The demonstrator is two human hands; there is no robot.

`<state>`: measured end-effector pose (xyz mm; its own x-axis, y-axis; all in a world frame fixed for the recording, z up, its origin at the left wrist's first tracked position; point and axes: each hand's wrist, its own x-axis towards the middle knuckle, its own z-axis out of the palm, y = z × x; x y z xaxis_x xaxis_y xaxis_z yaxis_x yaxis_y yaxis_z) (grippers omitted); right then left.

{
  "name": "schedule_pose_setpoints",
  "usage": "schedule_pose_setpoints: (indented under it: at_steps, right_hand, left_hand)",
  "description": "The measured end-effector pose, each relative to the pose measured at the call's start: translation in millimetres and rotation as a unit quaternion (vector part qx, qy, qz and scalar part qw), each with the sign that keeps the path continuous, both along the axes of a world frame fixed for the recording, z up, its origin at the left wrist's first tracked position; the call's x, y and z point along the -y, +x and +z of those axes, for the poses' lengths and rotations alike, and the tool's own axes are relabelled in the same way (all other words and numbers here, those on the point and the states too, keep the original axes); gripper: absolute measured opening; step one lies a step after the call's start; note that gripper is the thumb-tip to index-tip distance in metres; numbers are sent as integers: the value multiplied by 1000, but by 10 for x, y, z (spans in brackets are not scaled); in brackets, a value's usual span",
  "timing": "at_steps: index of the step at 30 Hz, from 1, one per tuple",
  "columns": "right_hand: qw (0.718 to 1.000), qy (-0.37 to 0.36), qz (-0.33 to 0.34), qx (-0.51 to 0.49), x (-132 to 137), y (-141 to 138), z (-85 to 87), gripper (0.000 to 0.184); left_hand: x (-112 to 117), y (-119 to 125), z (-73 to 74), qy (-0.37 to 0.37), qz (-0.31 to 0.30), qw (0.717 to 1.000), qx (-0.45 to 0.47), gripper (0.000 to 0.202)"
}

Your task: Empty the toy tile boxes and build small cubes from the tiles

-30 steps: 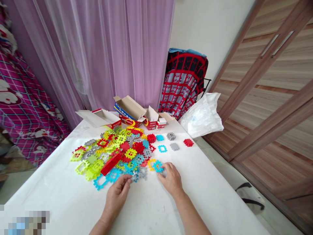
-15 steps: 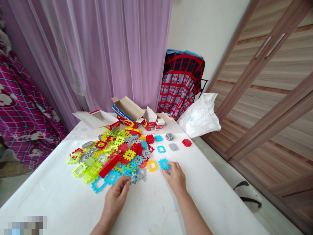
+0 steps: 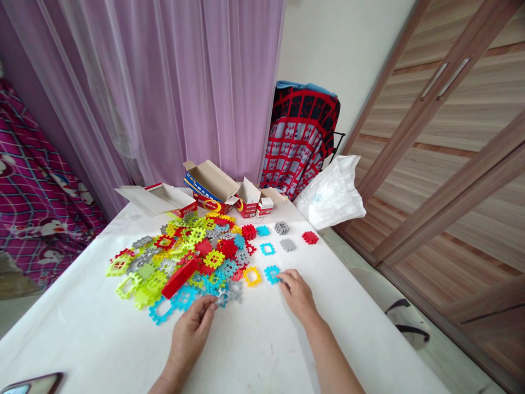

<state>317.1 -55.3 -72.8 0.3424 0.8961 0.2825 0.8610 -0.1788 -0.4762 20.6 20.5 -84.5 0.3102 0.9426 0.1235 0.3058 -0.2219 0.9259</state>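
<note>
1. My left hand (image 3: 192, 326) has thumb and forefinger drawn close together at a blue-grey piece (image 3: 222, 300) on the near edge of the pile (image 3: 159, 282); I cannot tell whether they grip it.
2. My right hand (image 3: 298, 297) is half curled, its fingertips touching the near right edge of the blue piece (image 3: 271, 274). I cannot tell whether thumb and finger pinch it or only rest there.
3. The blue piece lies just left of my right fingertips and a little beyond them. It looks flat on the table (image 3: 254, 350), roughly square, with no clear long axis. From my left hand it is off to the right and farther out, so my right hand is clearly the nearer.
4. Between my two hands, but farther from me than either, the yellow frame (image 3: 246, 277) sits just left of the blue piece, a narrow gap apart.
5. Beyond my right hand lie a blue frame (image 3: 262, 249), a grey piece (image 3: 288, 245) and a red piece (image 3: 310, 237), the red one farthest right.
6. Beyond my left hand the pile spreads out and to the left, a red bar (image 3: 179, 279) slanting across it.
</note>
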Motion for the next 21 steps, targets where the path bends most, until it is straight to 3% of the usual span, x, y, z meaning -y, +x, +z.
schedule_pose_setpoints:
  at_steps: [11,16,21]
  right_hand:
    - [987,-124,67,71,-85,67,313,26]
    - [978,-169,58,106,-114,35,340,25]
    - [978,-168,53,110,-124,31,324,25]
  left_hand:
    - [7,12,26,0,6,1000,1,37]
    - [1,12,29,-8,1,1000,-5,36]
    - [4,15,20,-7,4,1000,-3,35]
